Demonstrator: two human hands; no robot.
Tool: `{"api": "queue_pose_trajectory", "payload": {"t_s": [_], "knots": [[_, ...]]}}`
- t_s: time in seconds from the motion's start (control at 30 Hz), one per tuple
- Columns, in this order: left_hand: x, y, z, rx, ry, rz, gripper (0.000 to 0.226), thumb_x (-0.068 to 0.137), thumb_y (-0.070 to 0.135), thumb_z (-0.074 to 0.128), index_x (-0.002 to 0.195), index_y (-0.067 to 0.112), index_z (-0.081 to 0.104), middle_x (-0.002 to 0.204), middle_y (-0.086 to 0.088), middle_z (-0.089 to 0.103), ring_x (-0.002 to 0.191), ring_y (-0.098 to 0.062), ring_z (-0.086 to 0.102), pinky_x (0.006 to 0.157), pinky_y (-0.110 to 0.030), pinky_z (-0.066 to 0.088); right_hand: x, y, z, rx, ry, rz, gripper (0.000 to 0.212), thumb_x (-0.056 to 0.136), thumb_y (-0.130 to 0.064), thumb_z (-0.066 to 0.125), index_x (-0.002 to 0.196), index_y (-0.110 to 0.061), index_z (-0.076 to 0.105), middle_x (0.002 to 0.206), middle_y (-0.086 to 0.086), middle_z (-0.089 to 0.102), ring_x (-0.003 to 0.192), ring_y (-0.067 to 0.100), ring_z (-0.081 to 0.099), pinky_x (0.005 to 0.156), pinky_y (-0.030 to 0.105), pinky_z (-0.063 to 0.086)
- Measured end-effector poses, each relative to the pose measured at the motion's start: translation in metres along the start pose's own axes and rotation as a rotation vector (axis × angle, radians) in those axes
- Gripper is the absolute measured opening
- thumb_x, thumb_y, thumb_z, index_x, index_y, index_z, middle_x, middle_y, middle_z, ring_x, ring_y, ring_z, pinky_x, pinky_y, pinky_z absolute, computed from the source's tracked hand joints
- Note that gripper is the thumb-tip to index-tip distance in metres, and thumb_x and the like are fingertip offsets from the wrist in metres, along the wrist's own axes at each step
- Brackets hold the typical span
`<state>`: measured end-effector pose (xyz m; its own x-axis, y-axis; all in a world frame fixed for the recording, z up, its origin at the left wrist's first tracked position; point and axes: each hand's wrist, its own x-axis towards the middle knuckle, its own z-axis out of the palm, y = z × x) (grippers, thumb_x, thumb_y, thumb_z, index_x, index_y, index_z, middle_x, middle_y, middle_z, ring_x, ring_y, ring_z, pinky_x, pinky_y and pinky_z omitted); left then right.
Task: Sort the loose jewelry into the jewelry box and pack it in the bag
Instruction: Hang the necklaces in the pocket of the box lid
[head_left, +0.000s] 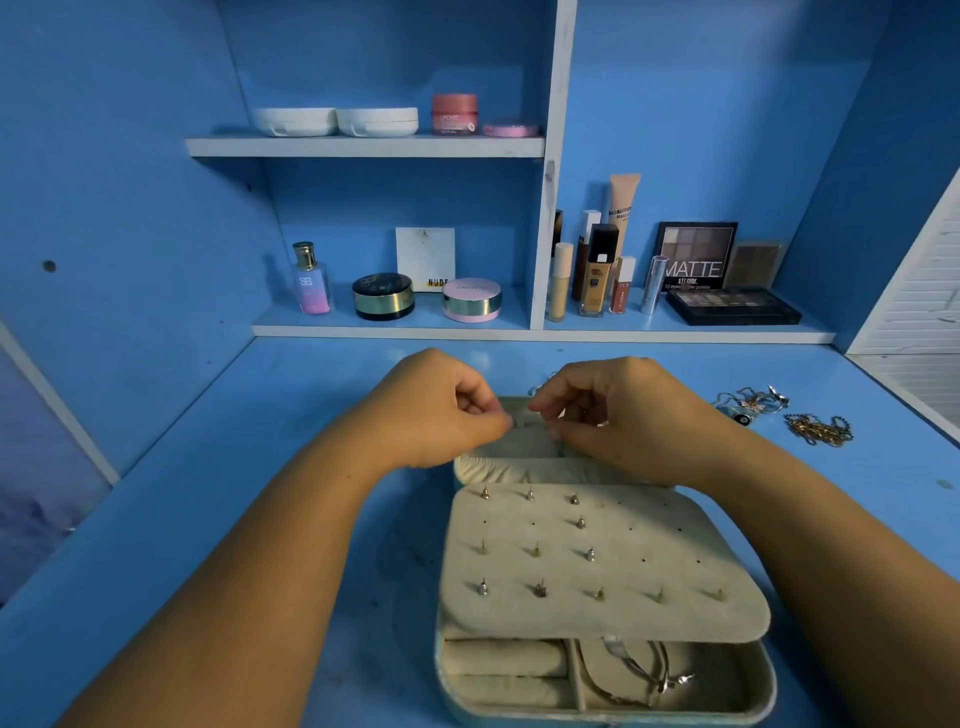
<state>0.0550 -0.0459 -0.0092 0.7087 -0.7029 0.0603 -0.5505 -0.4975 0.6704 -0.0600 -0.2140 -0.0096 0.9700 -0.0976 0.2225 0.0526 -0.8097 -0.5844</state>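
- A jewelry box (602, 713) is lying open at the near edge of the table (260, 467), a little right of the middle.
- In its bottom tray, cream ring rolls (504, 662) are filling the left side, and a silver chain (652, 675) is resting in the right compartment.
- A padded earring flap (623, 571) is spreading over the tray's far part, with studs (540, 590) poking through it in rows, mostly on its left half.
- Beyond the flap, the box's lid (519, 467) is lying flat, showing a gathered cream pocket.
- The left hand (441, 410) and right hand (618, 415) are hovering over that lid, fingers curled, thumb and forefinger tips nearly meeting each other's. I cannot tell whether either one is pinching anything; whatever is there is too small to see.
- Toward the table's right edge, well apart from the box, a gold chain (820, 430) is lying in a heap, with tangled silver pieces (753, 402) just beyond it.
- Along the far edge, a low shelf is carrying a perfume bottle (311, 280), round compacts, foundation bottles (597, 275) and an eyeshadow palette (732, 306).
- Higher up, white cases (296, 121) and a pink jar (454, 114) are sitting on the upper shelf.
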Motion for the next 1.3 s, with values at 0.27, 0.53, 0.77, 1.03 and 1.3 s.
{"api": "queue_pose_trajectory", "payload": {"t_s": [0.27, 0.53, 0.77, 1.03, 1.3], "knots": [[-0.002, -0.001, -0.009, -0.044, 0.061, -0.017, 0.007, 0.084, 0.023, 0.072, 0.080, 0.028, 0.074, 0.074, 0.004, 0.071, 0.059, 0.002, 0.057, 0.064, -0.012, 0.049, 0.001, -0.002, 0.002, 0.280, -0.016, 0.105, 0.023, 0.088, -0.008, 0.064, 0.103, -0.026, 0.065, 0.097, -0.007, 0.069, 0.080, 0.010, 0.066, 0.072, 0.015, 0.054], [-0.005, 0.001, -0.010, -0.077, 0.041, -0.040, 0.014, 0.086, 0.015, 0.069, 0.087, 0.028, 0.075, 0.081, 0.004, 0.073, 0.067, -0.001, 0.061, 0.070, -0.015, 0.051, 0.001, 0.000, 0.010, -0.207, -0.101, -0.064, 0.022, 0.090, -0.035, 0.060, 0.110, -0.032, 0.068, 0.098, -0.013, 0.061, 0.088, 0.002, 0.051, 0.073, 0.009, 0.037], [-0.008, 0.004, -0.013, -0.158, 0.018, -0.074, 0.017, 0.087, 0.019, 0.069, 0.098, 0.031, 0.067, 0.076, 0.007, 0.071, 0.055, -0.001, 0.054, 0.052, -0.017, 0.042, 0.000, -0.004, 0.012, -0.126, -0.197, 0.002, 0.012, 0.087, -0.029, 0.059, 0.090, -0.031, 0.070, 0.084, -0.017, 0.063, 0.078, 0.000, 0.056, 0.070, 0.015, 0.040], [-0.011, 0.010, -0.013, -0.346, -0.046, -0.111, 0.037, 0.087, 0.010, 0.069, 0.119, 0.026, 0.059, 0.081, 0.002, 0.073, 0.069, -0.013, 0.066, 0.082, -0.038, 0.057, 0.000, -0.002, 0.013, -0.087, -0.231, 0.057, 0.012, 0.085, -0.030, 0.058, 0.079, -0.024, 0.067, 0.070, -0.010, 0.064, 0.067, 0.006, 0.056, 0.069, 0.028, 0.044], [-0.012, 0.023, -0.004, -0.807, -0.102, -0.216, 0.035, 0.087, -0.002, 0.065, 0.119, 0.011, 0.057, 0.091, -0.013, 0.073, 0.075, -0.013, 0.071, 0.073, -0.027, 0.060, 0.000, -0.002, 0.013, 0.003, -0.073, 0.023, 0.009, 0.086, -0.038, 0.062, 0.085, -0.032, 0.068, 0.079, -0.011, 0.061, 0.072, 0.005, 0.055, 0.071, 0.025, 0.041]]}}
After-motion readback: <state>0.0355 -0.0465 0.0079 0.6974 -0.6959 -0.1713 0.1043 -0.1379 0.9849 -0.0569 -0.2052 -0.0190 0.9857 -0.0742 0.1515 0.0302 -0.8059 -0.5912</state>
